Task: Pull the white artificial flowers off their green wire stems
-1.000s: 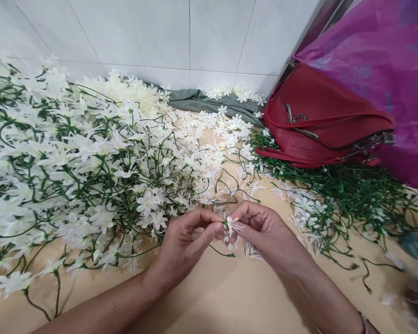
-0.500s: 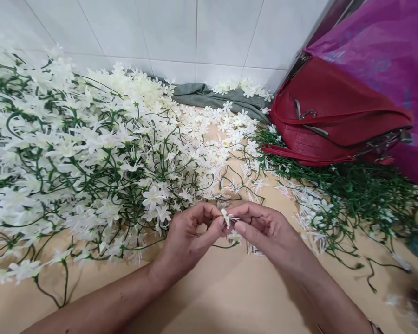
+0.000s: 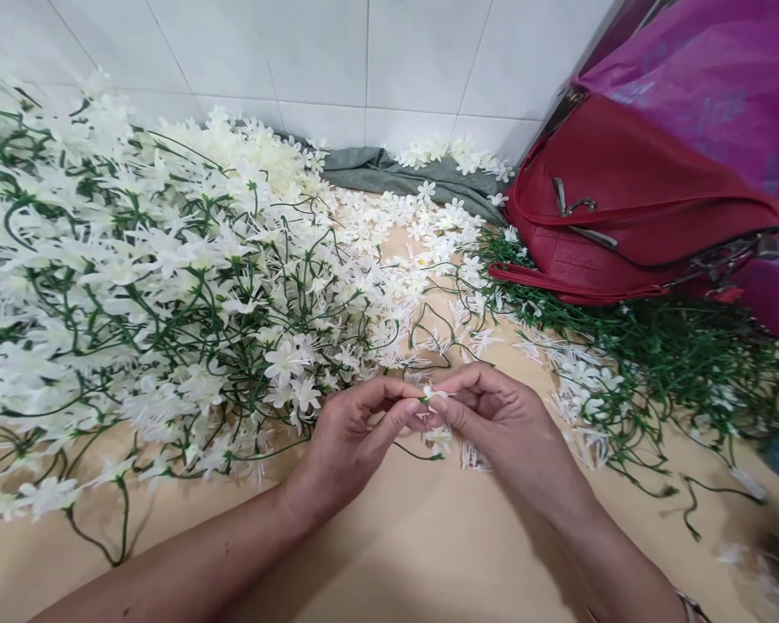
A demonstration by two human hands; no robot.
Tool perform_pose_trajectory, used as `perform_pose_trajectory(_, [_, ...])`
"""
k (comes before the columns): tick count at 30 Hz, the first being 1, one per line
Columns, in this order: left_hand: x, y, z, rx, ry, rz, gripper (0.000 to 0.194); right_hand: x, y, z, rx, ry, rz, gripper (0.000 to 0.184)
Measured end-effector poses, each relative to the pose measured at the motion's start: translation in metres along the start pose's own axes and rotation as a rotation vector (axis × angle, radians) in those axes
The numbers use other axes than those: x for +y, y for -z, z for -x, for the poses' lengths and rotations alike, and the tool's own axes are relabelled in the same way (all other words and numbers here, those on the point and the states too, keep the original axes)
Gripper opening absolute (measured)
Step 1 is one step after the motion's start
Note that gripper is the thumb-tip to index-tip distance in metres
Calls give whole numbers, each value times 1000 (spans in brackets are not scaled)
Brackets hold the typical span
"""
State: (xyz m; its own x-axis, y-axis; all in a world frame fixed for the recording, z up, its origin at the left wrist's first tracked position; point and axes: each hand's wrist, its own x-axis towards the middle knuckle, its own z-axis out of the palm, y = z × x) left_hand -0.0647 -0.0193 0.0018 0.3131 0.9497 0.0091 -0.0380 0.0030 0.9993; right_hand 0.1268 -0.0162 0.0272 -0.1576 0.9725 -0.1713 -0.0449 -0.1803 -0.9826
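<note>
Between my fingertips is a small white artificial flower [image 3: 430, 394], partly covered by the fingers. My left hand [image 3: 363, 433] pinches it from the left, near a bit of green at its base. From the right, my right hand [image 3: 499, 424] pinches its petal side between thumb and forefinger. A green stem [image 3: 421, 454] with a white blossom [image 3: 439, 439] lies just below the hands. Close to my left hand, a large heap of white artificial flowers on green stems [image 3: 169, 303] spreads over the left side. White stamen pieces [image 3: 473, 457] lie under my right hand.
Loose white petals [image 3: 389, 216] are scattered toward the tiled wall [image 3: 415, 61], beside a grey-green cloth [image 3: 363, 169]. A red bag [image 3: 636, 199] rests at the right on green stems [image 3: 688, 355], with a purple plastic bag [image 3: 740, 112] behind it.
My fingertips have come closer together around the flower. My right hand has moved slightly up and left, covering the thin white strands that stuck out before.
</note>
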Motion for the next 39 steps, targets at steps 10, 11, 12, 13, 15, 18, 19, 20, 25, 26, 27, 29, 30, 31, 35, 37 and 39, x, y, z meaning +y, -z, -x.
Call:
perform_pose_trajectory(10, [-4, -2, 1, 33, -53, -115, 16, -1, -9, 3, 63, 87, 118, 15])
perform_pose_trajectory(11, [-3, -2, 1, 30, -62, -132, 16, 0, -9, 3, 53, 87, 119, 14])
perform_pose_trajectory(12, [-2, -2, 1, 29, -71, -151, 16, 1, -9, 3, 41, 87, 118, 14])
perform_pose_trajectory(13, [-2, -2, 1, 29, -78, -171, 16, 1, -8, 3, 29, 84, 117, 14])
perform_pose_trajectory(15, [0, -2, 0, 31, -88, -210, 16, 1, -8, 2, -2, 69, 111, 14])
perform_pose_trajectory(18, [1, -2, -1, 29, -98, -250, 17, 1, -8, 0, -48, 41, 86, 15])
perform_pose_trajectory(19, [2, -2, -1, 31, -98, -251, 17, 1, -9, -1, -55, 36, 77, 16])
perform_pose_trajectory(20, [2, -2, -1, 32, -92, -242, 17, 1, -9, -2, -58, 28, 69, 17])
perform_pose_trajectory(25, [0, -5, -1, 34, -48, -108, 13, 3, -6, -8, -60, -46, 10, 24])
perform_pose_trajectory(26, [-1, -5, -1, 35, -45, -86, 11, 4, -4, -9, -53, -51, -8, 26])
perform_pose_trajectory(27, [-2, -6, -1, 39, -44, -65, 10, 5, -2, -9, -44, -52, -23, 27])
perform_pose_trajectory(29, [-3, -6, -1, 53, -40, -34, 12, 6, 3, -11, -40, -55, -43, 30])
perform_pose_trajectory(30, [-3, -6, -1, 61, -37, -31, 12, 7, 4, -11, -44, -55, -52, 32])
perform_pose_trajectory(31, [-3, -6, -1, 66, -34, -34, 12, 6, 5, -11, -50, -53, -58, 34])
perform_pose_trajectory(35, [-2, -5, 0, 87, -25, -68, 13, 4, 6, -10, -64, -16, -55, 41])
perform_pose_trajectory(37, [-2, -4, -1, 95, -18, -74, 12, 3, 4, -8, -73, 14, -23, 39])
perform_pose_trajectory(39, [-2, -5, -2, 94, -15, -71, 13, 4, 3, -6, -50, 83, 17, 29])
